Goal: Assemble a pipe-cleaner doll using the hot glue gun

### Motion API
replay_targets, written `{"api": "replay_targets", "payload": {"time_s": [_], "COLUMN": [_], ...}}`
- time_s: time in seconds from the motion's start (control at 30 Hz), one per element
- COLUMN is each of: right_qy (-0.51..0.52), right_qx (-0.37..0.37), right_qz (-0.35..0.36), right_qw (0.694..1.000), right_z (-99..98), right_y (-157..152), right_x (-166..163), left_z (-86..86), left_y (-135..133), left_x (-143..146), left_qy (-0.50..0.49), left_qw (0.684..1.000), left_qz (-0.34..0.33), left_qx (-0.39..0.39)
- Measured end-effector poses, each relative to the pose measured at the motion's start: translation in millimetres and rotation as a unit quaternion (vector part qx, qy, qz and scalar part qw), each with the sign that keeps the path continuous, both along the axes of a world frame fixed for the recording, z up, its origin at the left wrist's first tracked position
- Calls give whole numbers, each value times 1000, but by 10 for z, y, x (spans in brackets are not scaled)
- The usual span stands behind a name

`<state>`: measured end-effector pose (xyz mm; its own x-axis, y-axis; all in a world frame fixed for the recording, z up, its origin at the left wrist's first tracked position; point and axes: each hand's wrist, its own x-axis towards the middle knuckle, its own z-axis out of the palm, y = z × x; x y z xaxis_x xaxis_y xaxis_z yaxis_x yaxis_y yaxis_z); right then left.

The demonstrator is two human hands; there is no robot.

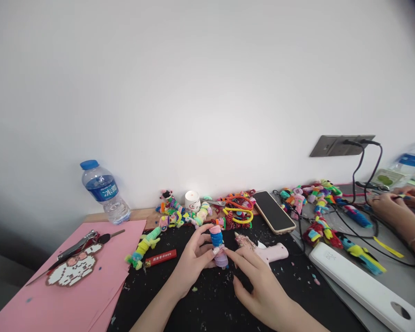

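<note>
Both hands, left hand point(193, 258) and right hand point(257, 286), pinch a stacked fuzzy figure point(218, 246) upright. At ten o'clock, a water bottle point(104, 191) bears a blue label, its writing unreadable.

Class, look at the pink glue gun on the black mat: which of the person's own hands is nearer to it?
Right. The right hand lies just in front of the glue gun, fingertips almost at it. The left hand is further left, beyond the pipe-cleaner figure both hands pinch.
</note>
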<state>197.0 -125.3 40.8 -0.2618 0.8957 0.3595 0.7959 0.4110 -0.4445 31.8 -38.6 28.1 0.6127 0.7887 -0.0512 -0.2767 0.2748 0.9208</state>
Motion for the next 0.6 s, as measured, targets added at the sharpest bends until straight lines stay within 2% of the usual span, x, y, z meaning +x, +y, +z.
{"api": "replay_targets", "payload": {"time_s": [0.6], "right_qy": [58], "right_qx": [-23], "right_qz": [-16], "right_qw": [998], "right_z": [-11], "right_y": [-1], "right_x": [-31], "left_z": [10], "left_y": [1], "left_x": [5], "left_qy": [-5], "left_qw": [1000], "left_qz": [8], "left_qx": [6]}}
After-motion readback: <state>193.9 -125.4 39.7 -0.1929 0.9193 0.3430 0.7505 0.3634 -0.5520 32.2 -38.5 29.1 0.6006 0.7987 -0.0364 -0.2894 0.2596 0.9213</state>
